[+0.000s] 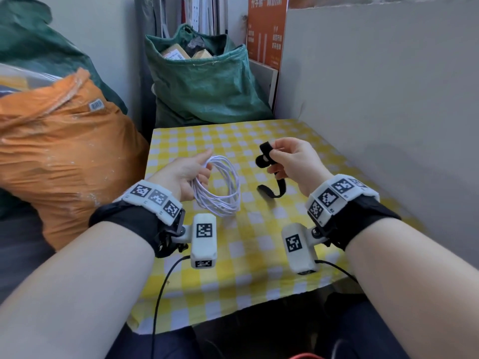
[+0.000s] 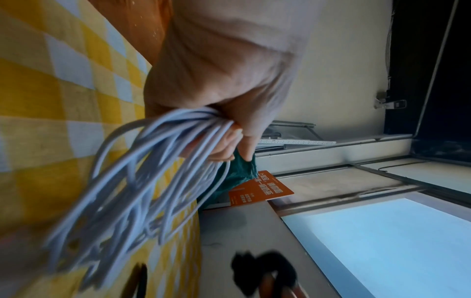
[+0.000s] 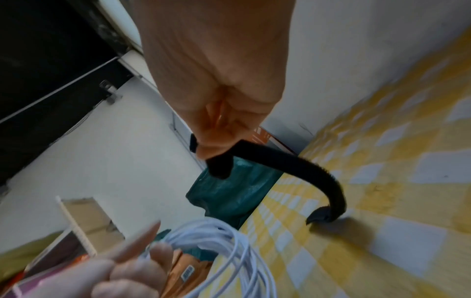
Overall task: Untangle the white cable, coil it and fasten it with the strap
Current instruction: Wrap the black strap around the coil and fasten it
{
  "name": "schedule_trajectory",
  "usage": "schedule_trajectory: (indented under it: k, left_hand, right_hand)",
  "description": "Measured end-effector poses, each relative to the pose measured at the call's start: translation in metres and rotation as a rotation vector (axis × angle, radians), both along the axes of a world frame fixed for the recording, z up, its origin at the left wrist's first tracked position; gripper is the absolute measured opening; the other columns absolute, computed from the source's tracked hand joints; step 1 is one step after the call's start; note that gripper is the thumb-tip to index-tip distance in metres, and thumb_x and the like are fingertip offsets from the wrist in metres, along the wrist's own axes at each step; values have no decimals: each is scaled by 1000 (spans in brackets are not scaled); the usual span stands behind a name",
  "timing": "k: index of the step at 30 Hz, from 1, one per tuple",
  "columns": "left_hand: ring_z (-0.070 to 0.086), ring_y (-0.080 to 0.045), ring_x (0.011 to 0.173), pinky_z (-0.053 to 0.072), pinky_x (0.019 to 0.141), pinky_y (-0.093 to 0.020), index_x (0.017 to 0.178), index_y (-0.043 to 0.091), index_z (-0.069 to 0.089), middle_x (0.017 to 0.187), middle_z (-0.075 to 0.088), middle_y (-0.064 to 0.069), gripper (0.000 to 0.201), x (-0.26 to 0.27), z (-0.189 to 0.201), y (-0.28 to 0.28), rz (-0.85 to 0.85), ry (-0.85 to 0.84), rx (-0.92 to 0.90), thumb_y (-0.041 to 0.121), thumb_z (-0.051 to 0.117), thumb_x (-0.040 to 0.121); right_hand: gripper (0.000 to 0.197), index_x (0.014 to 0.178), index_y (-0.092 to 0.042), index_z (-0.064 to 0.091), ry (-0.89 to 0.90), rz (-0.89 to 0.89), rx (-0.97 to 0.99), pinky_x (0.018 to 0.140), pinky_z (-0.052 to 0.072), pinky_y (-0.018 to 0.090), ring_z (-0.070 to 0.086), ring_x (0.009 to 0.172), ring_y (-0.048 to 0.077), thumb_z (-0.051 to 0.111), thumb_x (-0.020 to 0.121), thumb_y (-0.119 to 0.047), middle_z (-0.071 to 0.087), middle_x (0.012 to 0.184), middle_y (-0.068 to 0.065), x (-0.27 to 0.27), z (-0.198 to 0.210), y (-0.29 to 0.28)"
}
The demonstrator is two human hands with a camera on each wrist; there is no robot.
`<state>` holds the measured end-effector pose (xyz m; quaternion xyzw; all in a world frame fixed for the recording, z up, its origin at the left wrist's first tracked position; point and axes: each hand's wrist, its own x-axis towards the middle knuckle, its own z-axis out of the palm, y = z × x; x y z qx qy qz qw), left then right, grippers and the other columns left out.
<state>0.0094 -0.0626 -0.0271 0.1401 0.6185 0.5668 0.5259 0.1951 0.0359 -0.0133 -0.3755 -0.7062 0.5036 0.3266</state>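
Note:
The white cable [image 1: 220,187] is wound into a loose coil of several loops. My left hand [image 1: 190,172] grips one side of the coil, and its lower part rests on the yellow checked tablecloth [image 1: 259,244]. The left wrist view shows the loops [image 2: 142,177] bunched under my curled fingers [image 2: 224,147]. My right hand [image 1: 290,159] pinches the black strap [image 1: 267,156] just right of the coil. The strap's free tail [image 1: 272,193] hangs down and curls onto the cloth. In the right wrist view the strap [image 3: 305,169] arcs from my fingertips [image 3: 214,149] to the table, with the coil [image 3: 224,248] at lower left.
An orange sack [image 1: 59,151] bulges against the table's left edge. A green sack [image 1: 207,84] of parcels stands behind the far edge. A grey board [image 1: 375,86] walls the right side. Black camera leads [image 1: 160,294] trail off the near edge.

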Motion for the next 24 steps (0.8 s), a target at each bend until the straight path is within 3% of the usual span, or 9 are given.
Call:
schedule_trajectory:
  k: [2,5,9,11,14,18,20,22,24]
  left_hand:
    - [28,-5,29,27,32,-14,74,12,46,40,30,9,41,10,2,0,-106,11,-18,49,53,89]
    - [26,-5,30,26,34,-14,77,12,46,43,29,9,46,23,1,2,-235,44,-49,56,50,88]
    - [24,-5,34,26,35,-14,74,13,46,45,27,8,51,31,-1,5,-383,133,-41,64,50,81]
    - [25,-4,35,27,35,-14,71,14,45,46,27,8,53,32,-1,5,-476,136,1,66,55,72]
    - [26,-4,36,25,36,-14,74,13,48,47,28,8,59,33,-1,2,-628,110,51,64,71,55]
    - [21,-4,35,16,41,-18,68,13,43,43,27,8,37,43,-3,4,-655,192,17,43,50,87]
    - [21,-5,33,15,40,-19,66,13,43,42,27,8,38,44,-4,6,-638,175,13,37,45,95]
    - [21,-5,31,14,39,-18,65,13,44,39,28,8,39,44,-4,6,-614,136,-3,35,42,97]
    - [22,-4,29,14,38,-17,65,13,43,37,28,8,40,42,-3,6,-575,85,7,36,41,97]
  right_hand:
    - [30,81,-19,61,-85,70,71,60,53,26,58,58,14,41,91,1,61,71,1,-5,0,-3]
    - [39,68,-23,61,-250,181,242,60,43,25,49,62,13,37,85,3,55,65,-5,-10,1,-4]
    - [35,67,-24,60,-464,346,423,67,35,24,48,81,13,42,86,0,47,77,-11,-16,8,-6]
    - [33,69,-26,60,-476,391,494,73,36,20,49,83,11,47,85,-1,48,82,-10,-18,9,-6]
    - [23,83,-22,58,-337,380,456,63,43,16,51,73,11,56,83,1,55,82,-7,-19,8,-3]
    - [32,102,-19,61,-213,321,396,62,45,10,54,68,7,64,79,3,57,98,-5,-20,5,-1]
    - [34,105,-23,59,-207,257,375,72,50,18,62,77,15,70,78,-5,56,111,-4,-20,2,0]
    - [31,99,-24,56,-199,173,322,77,50,28,62,81,19,76,76,-19,56,106,-3,-19,-3,2]
    - [29,92,-21,55,-203,141,218,74,49,32,56,76,15,75,76,-35,57,91,-3,-17,-5,5]
